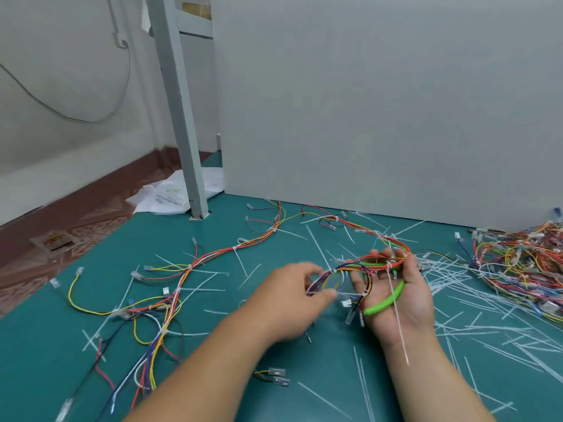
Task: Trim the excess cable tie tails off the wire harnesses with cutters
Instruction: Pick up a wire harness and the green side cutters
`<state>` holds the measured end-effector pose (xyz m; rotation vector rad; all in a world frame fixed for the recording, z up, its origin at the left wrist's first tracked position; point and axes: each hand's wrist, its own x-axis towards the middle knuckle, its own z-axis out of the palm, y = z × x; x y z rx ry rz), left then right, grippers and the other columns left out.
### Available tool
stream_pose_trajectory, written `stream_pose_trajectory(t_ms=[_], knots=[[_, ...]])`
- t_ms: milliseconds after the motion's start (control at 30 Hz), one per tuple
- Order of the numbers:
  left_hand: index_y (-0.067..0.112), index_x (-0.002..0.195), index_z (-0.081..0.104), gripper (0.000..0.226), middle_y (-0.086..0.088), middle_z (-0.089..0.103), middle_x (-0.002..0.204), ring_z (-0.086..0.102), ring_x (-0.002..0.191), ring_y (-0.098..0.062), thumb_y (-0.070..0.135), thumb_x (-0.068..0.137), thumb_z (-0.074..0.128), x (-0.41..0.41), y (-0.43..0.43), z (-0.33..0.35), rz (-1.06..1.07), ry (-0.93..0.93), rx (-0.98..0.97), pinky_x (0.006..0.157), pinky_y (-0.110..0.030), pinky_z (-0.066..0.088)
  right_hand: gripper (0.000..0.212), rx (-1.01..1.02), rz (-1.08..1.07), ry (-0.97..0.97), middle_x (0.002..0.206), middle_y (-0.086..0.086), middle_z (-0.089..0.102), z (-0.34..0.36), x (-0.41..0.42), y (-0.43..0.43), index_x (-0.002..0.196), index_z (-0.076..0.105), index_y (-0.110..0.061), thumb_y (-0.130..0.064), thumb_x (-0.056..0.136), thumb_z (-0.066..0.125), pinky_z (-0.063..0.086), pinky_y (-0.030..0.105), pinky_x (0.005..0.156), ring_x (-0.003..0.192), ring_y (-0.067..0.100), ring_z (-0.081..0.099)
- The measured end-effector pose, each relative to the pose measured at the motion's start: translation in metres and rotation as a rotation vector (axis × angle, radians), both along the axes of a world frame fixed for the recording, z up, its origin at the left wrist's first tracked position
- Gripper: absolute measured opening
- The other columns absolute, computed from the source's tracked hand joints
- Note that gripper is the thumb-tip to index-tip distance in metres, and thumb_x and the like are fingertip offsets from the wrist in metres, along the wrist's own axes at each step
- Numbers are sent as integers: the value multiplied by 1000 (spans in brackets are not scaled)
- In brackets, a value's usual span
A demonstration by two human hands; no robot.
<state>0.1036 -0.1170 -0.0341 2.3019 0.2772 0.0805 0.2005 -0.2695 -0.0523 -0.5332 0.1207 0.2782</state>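
A teal table [45, 345] fills the lower half of the view, backed by a tall grey panel [380, 102] with a pale post [179, 111] standing at its left edge. One long harness [182, 278] of red, yellow, white and blue wires sprawls across the left and middle of the table, curves along the foot of the panel and comes back toward the person, where its end is lifted off the surface between both hands. A tangled pile of harnesses [524, 269] lies at the right edge of the table. A white plastic bag [164, 197] sits on the floor behind the post. Cut white tie tails [316, 246] litter the table, thickest on the right between the hands and the pile. The left hand [289, 303] is knuckles up, thumb and fingertips pinching a small loop of the harness wires. The right hand [408, 300] is palm up just beside it, fingers curled over the red wires and the upper handle of the green-handled cutters [387, 300], whose other handle lies across the palm; the cutter blades are hidden. An untrimmed tie tail [396, 315] hangs from the wires at the fingers, down over the palm and past the wrist. Two clear connectors [278, 376] on short wires lie on the table near the left forearm.
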Motion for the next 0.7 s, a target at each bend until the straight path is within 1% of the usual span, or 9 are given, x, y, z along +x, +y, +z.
stream_pose_trajectory(t_ms=[33,100,167,233,267,400,533,600,700], knots=[[33,106,69,28,14,72,88,67,83,-6,55,90,64,3,-2,-9,30,-27,27,81,-30,55,25,10,-7,7,85,-9,66,1,0,0,92,61,-31,-46,105,47,53,47,93,82,12,69],[30,91,72,14,13,72,79,66,76,-6,43,93,67,4,0,-22,92,-136,-87,75,-28,54,26,13,-11,30,85,-5,65,2,1,0,91,63,-30,-48,104,50,48,49,100,80,15,67],[28,84,74,10,15,73,75,66,71,-2,32,93,72,3,1,-30,138,-258,-254,69,-20,52,30,36,-26,59,83,0,63,0,0,1,89,64,-26,-48,103,51,47,43,95,77,18,64],[27,80,74,13,17,73,72,64,66,4,24,92,73,3,4,-35,219,-377,-375,63,-10,47,34,50,-48,86,81,2,64,-3,-2,4,87,63,-20,-48,102,52,51,38,86,73,19,64],[27,80,74,14,16,72,71,62,65,4,21,93,73,4,6,-35,267,-426,-419,63,-9,45,36,32,-56,92,80,3,64,-4,-4,5,88,63,-17,-48,102,52,54,37,82,72,20,64],[26,83,73,14,4,74,71,64,64,-6,22,96,69,7,17,-35,400,-539,-589,63,-16,50,43,-47,-89,133,73,7,60,-9,-9,10,106,67,-5,-45,101,52,55,39,80,66,22,59],[33,85,72,12,-3,75,71,66,62,-14,29,96,70,4,23,-37,453,-508,-675,54,-23,51,30,-136,-92,84,67,2,43,-7,-17,19,90,60,-12,-38,102,51,46,36,67,56,18,45],[25,87,72,9,-3,74,72,66,60,-16,29,95,70,6,22,-37,497,-530,-699,54,-28,51,30,-164,-110,-17,64,0,40,-6,-24,22,83,55,-15,-37,103,52,43,34,62,54,17,41],[22,90,72,6,-2,74,72,67,62,-16,27,94,71,7,22,-36,564,-580,-691,60,-30,51,24,-237,-112,-216,61,1,41,-5,-37,24,80,58,-15,-32,97,60,47,33,57,52,16,44]])
